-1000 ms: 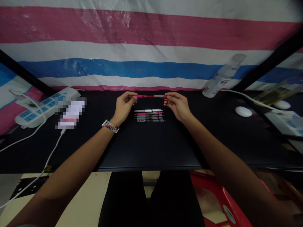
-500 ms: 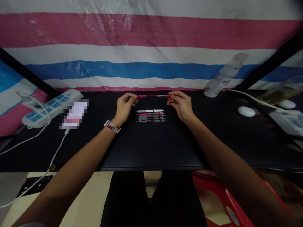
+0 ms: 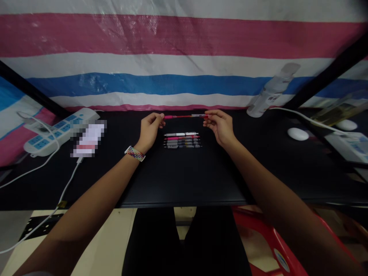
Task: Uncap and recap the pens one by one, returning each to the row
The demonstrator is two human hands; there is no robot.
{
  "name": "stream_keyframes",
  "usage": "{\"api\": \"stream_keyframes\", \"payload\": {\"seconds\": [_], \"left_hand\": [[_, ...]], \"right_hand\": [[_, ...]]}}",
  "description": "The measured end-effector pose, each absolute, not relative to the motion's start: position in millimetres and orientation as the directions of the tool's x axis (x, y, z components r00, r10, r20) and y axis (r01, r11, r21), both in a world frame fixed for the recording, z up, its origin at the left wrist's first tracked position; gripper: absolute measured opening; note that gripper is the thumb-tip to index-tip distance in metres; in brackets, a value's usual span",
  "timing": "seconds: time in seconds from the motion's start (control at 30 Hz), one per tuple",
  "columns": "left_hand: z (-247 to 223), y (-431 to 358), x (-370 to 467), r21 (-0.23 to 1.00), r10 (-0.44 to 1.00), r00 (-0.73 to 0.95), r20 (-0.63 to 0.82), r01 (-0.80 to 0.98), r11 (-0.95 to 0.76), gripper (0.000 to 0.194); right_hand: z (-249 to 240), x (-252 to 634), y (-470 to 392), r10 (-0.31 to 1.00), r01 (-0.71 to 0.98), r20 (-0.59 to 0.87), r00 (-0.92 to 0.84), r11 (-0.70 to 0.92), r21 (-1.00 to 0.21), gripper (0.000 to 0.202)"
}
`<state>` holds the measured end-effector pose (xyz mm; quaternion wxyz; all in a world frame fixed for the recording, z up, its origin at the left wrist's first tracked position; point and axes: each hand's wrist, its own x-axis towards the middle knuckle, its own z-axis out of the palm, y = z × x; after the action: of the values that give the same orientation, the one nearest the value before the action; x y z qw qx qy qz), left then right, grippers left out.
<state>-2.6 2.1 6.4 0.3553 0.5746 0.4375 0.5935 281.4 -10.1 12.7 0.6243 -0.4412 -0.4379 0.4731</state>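
My left hand [image 3: 150, 129] pinches the pink front part [image 3: 169, 117] of a pen near the back of the black table. My right hand [image 3: 220, 125] grips the clear barrel [image 3: 198, 115] at the pen's other end. Between the two parts runs a thin red refill [image 3: 183, 116], level with the table's back edge. Just below, nearer to me, several pens lie side by side: a white one [image 3: 181, 134] at the back, a pink one [image 3: 181, 138] and grey ones [image 3: 184, 145] in front.
On the left are a power strip [image 3: 61, 132], a blurred phone [image 3: 89, 140] and white cables. A bottle [image 3: 271, 94], a white mouse [image 3: 298, 133] and a white box [image 3: 349, 147] stand or lie on the right of the black table [image 3: 184, 176]. Striped sheeting hangs behind.
My left hand has moved slightly left, and the gap between the pen's pink part and clear barrel looks a little wider. My right hand has hardly moved.
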Motion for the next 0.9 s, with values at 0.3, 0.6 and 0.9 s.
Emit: {"api": "stream_keyframes", "payload": {"seconds": [0.3,0.6,0.9], "left_hand": [[3,2,-3,0.916,0.916,-0.059,0.396,0.094,-0.39,0.031],[9,-18,6,0.807,0.872,0.213,0.441,0.331,-0.49,0.044],[10,-20,9,0.856,0.876,0.221,0.428,0.21,-0.471,0.021]], "right_hand": [[16,278,-16,0.983,-0.176,0.131,0.131,0.153,-0.972,0.013],[16,267,-25,0.992,-0.172,0.115,-0.045,0.106,-0.979,0.011],[14,265,-22,0.995,-0.238,0.082,-0.052,0.068,-0.969,0.008]]}}
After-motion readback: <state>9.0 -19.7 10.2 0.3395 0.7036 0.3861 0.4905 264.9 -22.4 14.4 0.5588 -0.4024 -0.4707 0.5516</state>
